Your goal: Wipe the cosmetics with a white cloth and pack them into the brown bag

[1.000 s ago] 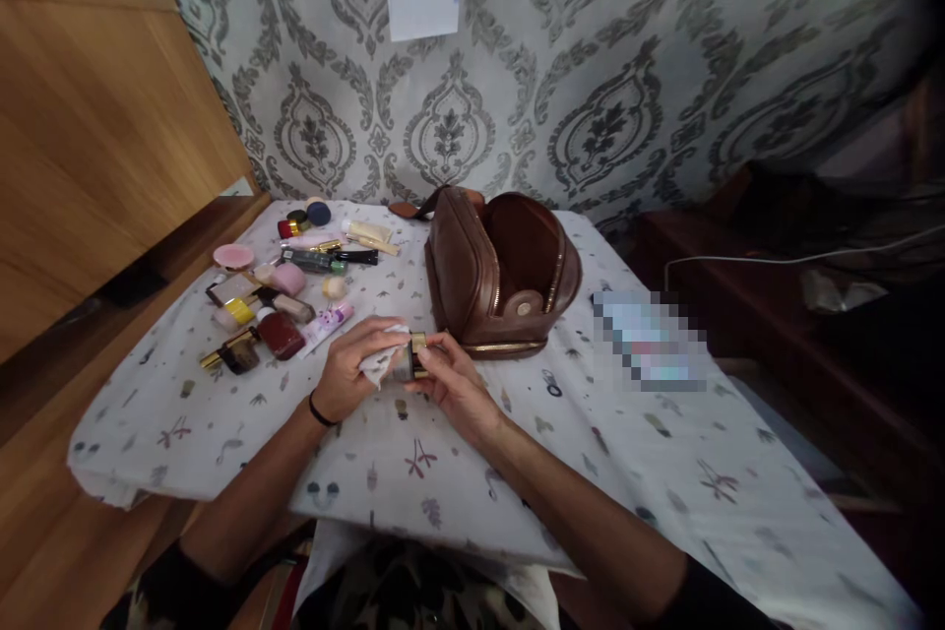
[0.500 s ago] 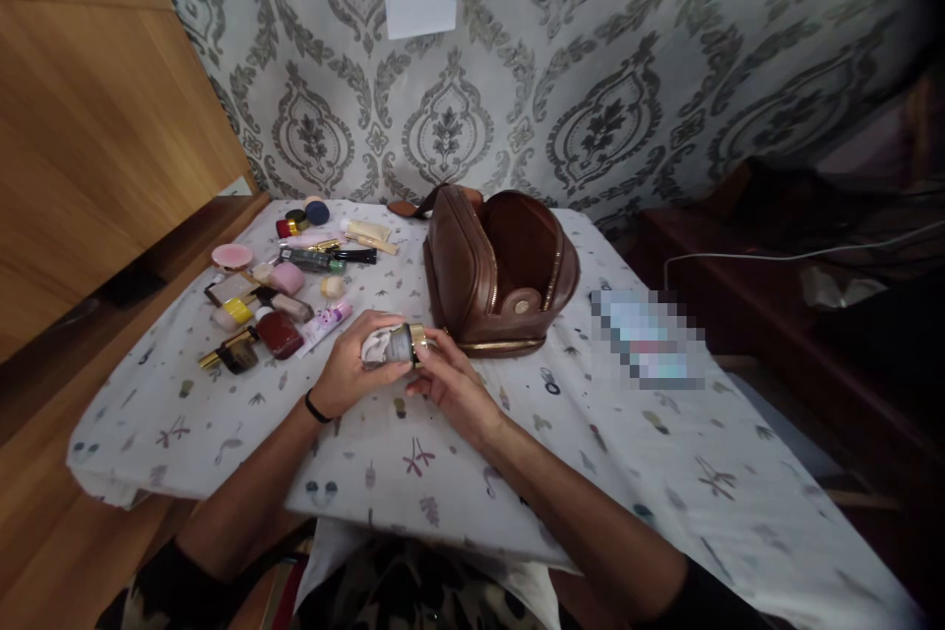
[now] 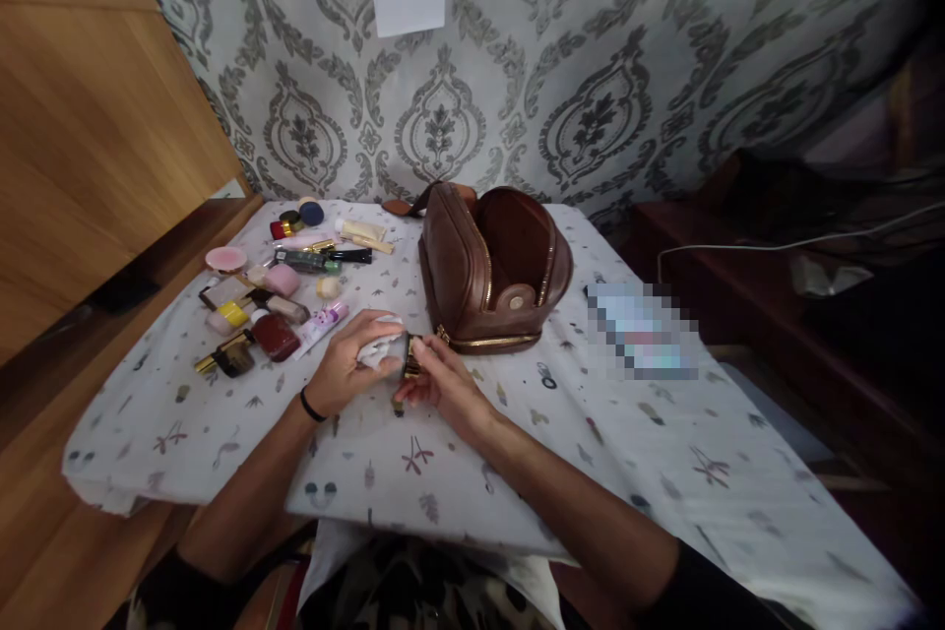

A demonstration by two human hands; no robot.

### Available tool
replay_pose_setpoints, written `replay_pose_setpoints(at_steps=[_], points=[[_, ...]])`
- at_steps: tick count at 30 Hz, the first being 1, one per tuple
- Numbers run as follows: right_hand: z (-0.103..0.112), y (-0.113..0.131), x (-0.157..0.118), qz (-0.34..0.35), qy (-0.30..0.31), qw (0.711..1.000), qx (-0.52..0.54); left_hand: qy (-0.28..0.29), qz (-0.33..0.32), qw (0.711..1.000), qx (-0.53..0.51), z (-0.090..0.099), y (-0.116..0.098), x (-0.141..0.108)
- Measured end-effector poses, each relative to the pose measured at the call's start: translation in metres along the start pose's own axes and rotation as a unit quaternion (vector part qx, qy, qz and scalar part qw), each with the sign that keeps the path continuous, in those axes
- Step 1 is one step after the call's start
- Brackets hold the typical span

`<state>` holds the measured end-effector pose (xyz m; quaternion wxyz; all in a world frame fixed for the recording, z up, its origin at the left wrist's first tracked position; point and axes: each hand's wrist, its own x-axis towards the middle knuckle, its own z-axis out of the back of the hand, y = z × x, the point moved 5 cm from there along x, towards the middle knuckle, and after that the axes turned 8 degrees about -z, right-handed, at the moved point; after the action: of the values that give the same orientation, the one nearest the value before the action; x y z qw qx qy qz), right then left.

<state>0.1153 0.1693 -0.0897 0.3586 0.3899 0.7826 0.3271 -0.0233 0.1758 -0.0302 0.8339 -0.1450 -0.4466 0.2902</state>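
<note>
Between my two hands, over the front middle of the table, is a small cosmetic jar with a shiny gold lid. My left hand is closed around a crumpled white tissue, which presses on the jar's side. The fingers of my right hand grip the jar at its gold end. Fingers and tissue cover much of the jar. Just behind my right hand stands a brown leather toiletry bag, its top unzipped and gaping.
Several cosmetics lie at the left, among them a dark red bottle, a purple-and-white tube and a pink round case. A blurred-out flat device rests at the right. The printed cloth covers the table; a wooden cabinet stands left.
The jar has turned in my hands, and the tissue now covers more of its side. My right fingers have shifted round the gold lid. The whole view has moved slightly.
</note>
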Motion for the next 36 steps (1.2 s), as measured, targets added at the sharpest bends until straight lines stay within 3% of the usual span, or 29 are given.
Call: replay_pose_setpoints(at_steps=[3,7,13,20,25,29,33,36], points=[[0.000,0.001,0.000,-0.020,0.012,1.000,0.017,0.030,-0.007,0.999,0.011,-0.004,0.000,-0.001],[-0.001,0.004,0.001,-0.042,0.036,0.998,0.029,0.023,0.005,1.000,0.007,-0.004,0.000,-0.001],[0.003,0.008,0.000,-0.030,0.001,0.998,0.058,0.008,0.010,1.000,-0.028,0.001,-0.001,0.002],[0.002,0.011,-0.002,0.023,0.001,0.999,0.045,0.012,0.154,0.979,-0.135,0.000,0.012,-0.001],[0.004,0.021,-0.005,0.124,-0.019,0.989,-0.079,0.018,0.213,0.952,-0.220,-0.002,0.019,-0.005],[0.003,0.028,-0.011,0.226,-0.041,0.942,-0.247,0.011,0.263,0.922,-0.284,-0.007,0.022,-0.009],[-0.001,0.033,-0.023,0.336,-0.080,0.831,-0.435,-0.002,0.319,0.879,-0.354,-0.012,0.022,-0.012],[-0.003,0.033,-0.028,0.379,-0.086,0.767,-0.510,-0.006,0.347,0.871,-0.348,-0.012,0.024,-0.013]])
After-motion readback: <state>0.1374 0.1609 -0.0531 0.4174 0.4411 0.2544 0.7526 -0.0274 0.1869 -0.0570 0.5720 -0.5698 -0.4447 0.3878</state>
